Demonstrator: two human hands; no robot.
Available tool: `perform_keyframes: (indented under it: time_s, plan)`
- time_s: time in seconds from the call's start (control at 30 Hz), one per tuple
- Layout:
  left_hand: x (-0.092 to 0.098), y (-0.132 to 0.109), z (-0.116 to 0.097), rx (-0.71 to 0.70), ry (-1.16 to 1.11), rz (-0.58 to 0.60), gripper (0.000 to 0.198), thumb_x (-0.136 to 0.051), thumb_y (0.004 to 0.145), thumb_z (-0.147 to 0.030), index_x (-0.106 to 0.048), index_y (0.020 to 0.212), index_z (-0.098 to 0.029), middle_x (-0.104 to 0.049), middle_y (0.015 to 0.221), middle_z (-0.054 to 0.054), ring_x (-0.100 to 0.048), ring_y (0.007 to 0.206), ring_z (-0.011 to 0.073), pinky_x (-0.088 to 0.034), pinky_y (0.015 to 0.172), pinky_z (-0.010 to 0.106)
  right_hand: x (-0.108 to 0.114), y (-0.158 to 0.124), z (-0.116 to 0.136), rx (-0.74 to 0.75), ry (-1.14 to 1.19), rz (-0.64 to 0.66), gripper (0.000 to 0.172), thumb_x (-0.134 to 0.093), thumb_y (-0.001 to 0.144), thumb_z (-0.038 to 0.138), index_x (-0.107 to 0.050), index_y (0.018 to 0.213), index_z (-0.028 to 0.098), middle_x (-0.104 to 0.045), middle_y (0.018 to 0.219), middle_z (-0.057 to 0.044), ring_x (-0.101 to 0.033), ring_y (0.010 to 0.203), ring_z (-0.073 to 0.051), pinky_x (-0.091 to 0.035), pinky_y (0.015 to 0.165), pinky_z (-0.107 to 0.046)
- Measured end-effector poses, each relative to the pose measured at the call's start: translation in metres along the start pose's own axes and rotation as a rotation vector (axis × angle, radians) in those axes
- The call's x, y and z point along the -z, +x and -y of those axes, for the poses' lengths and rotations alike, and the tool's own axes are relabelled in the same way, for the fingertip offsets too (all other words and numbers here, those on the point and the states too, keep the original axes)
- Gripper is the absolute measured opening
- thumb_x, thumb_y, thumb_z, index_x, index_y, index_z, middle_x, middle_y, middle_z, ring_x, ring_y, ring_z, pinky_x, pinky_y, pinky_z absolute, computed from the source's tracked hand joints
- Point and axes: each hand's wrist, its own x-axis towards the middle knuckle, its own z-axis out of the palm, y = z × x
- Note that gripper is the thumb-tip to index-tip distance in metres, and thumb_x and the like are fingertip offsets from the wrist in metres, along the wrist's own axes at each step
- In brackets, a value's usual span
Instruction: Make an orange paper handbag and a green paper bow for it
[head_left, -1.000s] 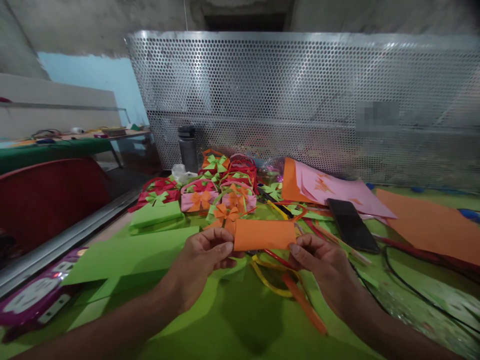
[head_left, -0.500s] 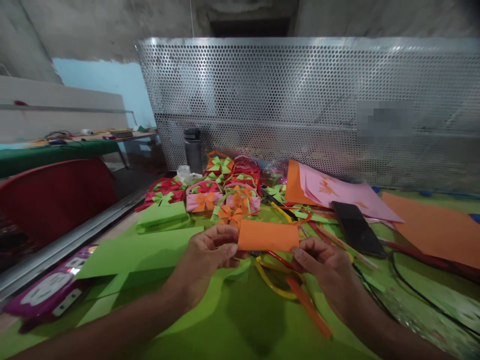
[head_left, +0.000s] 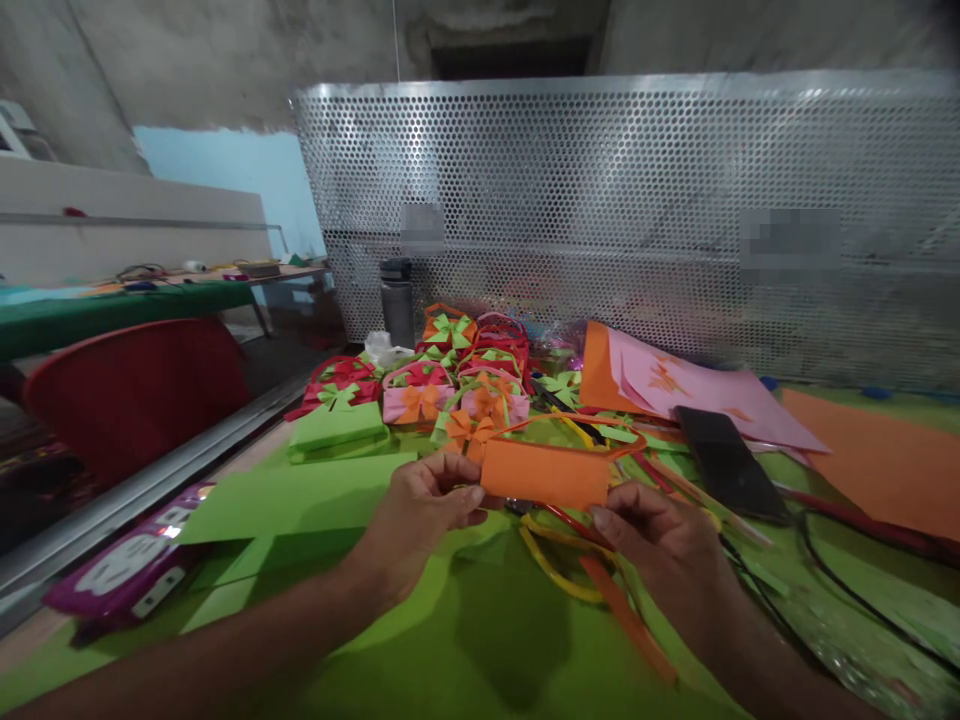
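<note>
Between my two hands is a small orange paper bag [head_left: 544, 474], raised above the green table cover, with a thin orange handle strip curving up behind it. My left hand [head_left: 431, 500] pinches its left end between thumb and fingers. At the right end, my right hand [head_left: 656, 525] grips the lower corner the same way. Just beyond it stand several finished paper bags [head_left: 416, 403] in pink, red, orange and green, decorated with paper bows. Under and beside my right hand lie a yellow paper strip loop [head_left: 559, 570] and an orange paper strip [head_left: 630, 625].
Green paper sheets [head_left: 300, 495] and a folded green paper piece [head_left: 337, 430] lie at left, beside a purple power strip [head_left: 135, 570]. A black phone [head_left: 727, 465], pink sheets [head_left: 697, 390] and an orange sheet [head_left: 885, 460] are at right. A dark bottle [head_left: 397, 300] stands before the perforated metal panel [head_left: 570, 180].
The camera view has shifted slightly, so the scene sits further right. The orange bag is tilted a little differently, and more of its handle strip shows. Both hands keep their hold.
</note>
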Motion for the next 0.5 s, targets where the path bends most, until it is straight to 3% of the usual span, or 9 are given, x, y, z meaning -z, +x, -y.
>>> perform_keyframes:
  time_s: [0.17, 0.37, 0.5]
  plan:
    - [-0.0037, -0.0009, -0.0042, -0.018, 0.022, -0.018, 0.020, -0.066, 0.065, -0.014, -0.052, 0.079, -0.017, -0.068, 0.078, 0.002, -0.066, 0.071, 0.0163, -0.047, 0.064, 0.027, -0.0023, -0.0006, 0.0001, -0.012, -0.063, 0.021, 0.027, -0.059, 0.070, 0.041, -0.052, 0.059, 0.018, -0.044, 0.055, 0.003, -0.039, 0.052, -0.012, -0.032, 0.050, -0.025]
    - [-0.0065, -0.0046, -0.0066, -0.068, 0.083, -0.064, 0.035, -0.065, 0.063, -0.015, -0.056, 0.097, -0.016, -0.068, 0.087, 0.004, -0.065, 0.066, 0.0151, -0.047, 0.059, 0.026, -0.0038, -0.0018, -0.0035, -0.023, -0.117, 0.038, 0.029, -0.056, 0.070, 0.043, -0.049, 0.058, 0.018, -0.043, 0.054, 0.003, -0.039, 0.052, -0.012, -0.031, 0.049, -0.025]
    - [-0.0052, -0.0057, -0.0063, -0.127, 0.129, -0.082, 0.032, -0.065, 0.065, -0.019, -0.059, 0.096, -0.015, -0.068, 0.083, 0.004, -0.065, 0.068, 0.0156, -0.047, 0.060, 0.026, -0.0049, -0.0033, -0.0069, 0.007, -0.146, 0.046, 0.027, -0.054, 0.072, 0.042, -0.048, 0.061, 0.018, -0.042, 0.054, 0.004, -0.038, 0.051, -0.011, -0.031, 0.047, -0.023]
